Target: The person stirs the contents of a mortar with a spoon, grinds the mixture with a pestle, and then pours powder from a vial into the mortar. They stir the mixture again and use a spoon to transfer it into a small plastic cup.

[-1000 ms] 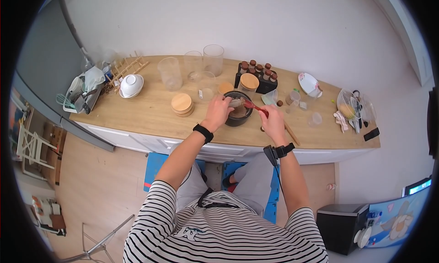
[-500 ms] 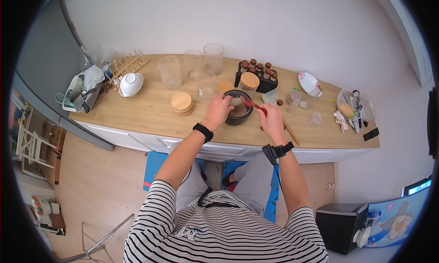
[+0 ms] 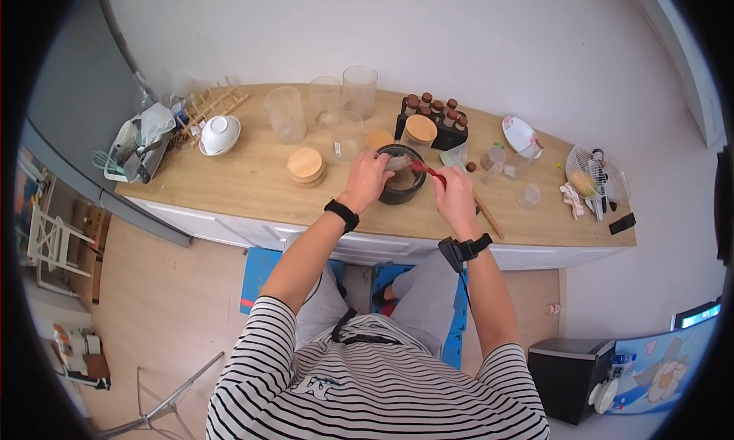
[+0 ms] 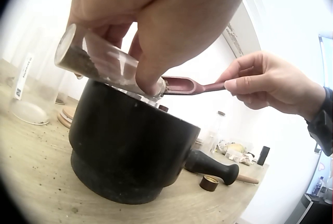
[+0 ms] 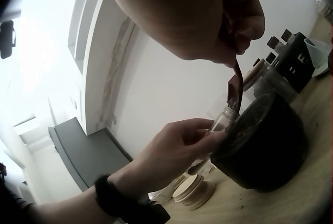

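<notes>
My left hand (image 3: 367, 181) grips a small glass jar (image 4: 99, 60) lying almost sideways over a black mortar (image 4: 130, 141). Dark ground powder lies along the jar's lower side, toward its base. Between thumb and fingers, my right hand (image 3: 456, 199) pinches the thin handle of a reddish-brown scoop (image 4: 182, 85). The scoop's end is in the jar's mouth, with some crumbs of powder around it. Brown powder shows inside the mortar (image 3: 402, 199) in the head view. A black pestle (image 4: 213, 166) and a brown screw cap (image 4: 209, 183) lie beside the mortar.
Behind the mortar stand a wooden-lidded jar (image 3: 420, 130) and a black rack (image 3: 447, 134) of brown-capped jars. Tall clear containers (image 3: 359, 96) and a stacked wooden lid (image 3: 306, 166) are to the left. Small clear cups (image 3: 529, 196) and a wire basket (image 3: 585, 171) sit right.
Both hands keep their holds, and the scoop stays at the jar's mouth. My right hand has risen slightly; the head view has shifted a little.
</notes>
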A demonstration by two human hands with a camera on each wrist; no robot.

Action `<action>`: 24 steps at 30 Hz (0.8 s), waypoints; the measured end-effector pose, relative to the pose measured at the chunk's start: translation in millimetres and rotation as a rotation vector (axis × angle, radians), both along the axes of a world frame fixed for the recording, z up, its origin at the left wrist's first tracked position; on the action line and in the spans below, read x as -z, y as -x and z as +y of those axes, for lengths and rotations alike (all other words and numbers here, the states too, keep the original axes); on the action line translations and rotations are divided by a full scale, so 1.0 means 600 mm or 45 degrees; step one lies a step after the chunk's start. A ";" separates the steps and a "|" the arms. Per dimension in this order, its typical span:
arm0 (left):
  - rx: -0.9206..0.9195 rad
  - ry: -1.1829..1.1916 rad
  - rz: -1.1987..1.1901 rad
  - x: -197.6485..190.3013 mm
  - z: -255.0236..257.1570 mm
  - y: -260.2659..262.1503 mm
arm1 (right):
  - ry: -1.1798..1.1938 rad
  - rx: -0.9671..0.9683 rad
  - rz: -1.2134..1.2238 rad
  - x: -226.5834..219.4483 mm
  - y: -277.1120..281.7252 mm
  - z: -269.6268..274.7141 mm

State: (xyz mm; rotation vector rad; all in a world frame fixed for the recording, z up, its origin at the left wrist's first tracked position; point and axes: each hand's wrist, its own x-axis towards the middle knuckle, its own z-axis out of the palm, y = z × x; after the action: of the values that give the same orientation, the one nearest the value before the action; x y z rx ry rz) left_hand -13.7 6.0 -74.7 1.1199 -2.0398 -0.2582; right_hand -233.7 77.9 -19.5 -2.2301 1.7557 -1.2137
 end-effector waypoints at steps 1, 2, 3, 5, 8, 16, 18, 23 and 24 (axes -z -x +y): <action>-0.002 -0.002 0.000 -0.001 0.000 0.000 | -0.017 0.004 0.009 -0.001 0.000 0.000; -0.004 -0.001 0.002 -0.002 0.001 0.001 | -0.034 0.007 0.018 -0.003 0.000 0.001; -0.006 -0.001 0.003 -0.002 0.002 0.001 | -0.026 0.011 0.032 -0.004 -0.001 0.002; -0.006 -0.004 -0.001 -0.002 0.002 0.002 | -0.012 0.015 0.060 -0.004 -0.003 0.003; 0.002 -0.014 -0.009 -0.004 0.000 0.002 | 0.003 0.025 0.087 0.000 -0.004 0.002; 0.001 -0.005 0.006 0.001 -0.002 0.003 | 0.010 0.023 0.046 -0.006 -0.012 0.004; -0.004 -0.002 0.004 0.000 -0.001 0.003 | 0.013 0.024 0.070 -0.006 -0.011 0.005; -0.018 -0.020 -0.025 -0.002 0.000 0.003 | 0.026 0.014 0.116 -0.003 -0.010 0.004; -0.017 -0.015 -0.013 -0.002 0.001 0.003 | 0.018 0.019 0.118 -0.003 -0.010 0.005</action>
State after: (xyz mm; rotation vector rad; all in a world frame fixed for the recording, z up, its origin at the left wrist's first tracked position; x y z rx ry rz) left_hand -15.4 6.4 -73.3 1.1435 -2.0416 -0.2585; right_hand -227.8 80.8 -17.5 -2.3210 1.8047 -1.1466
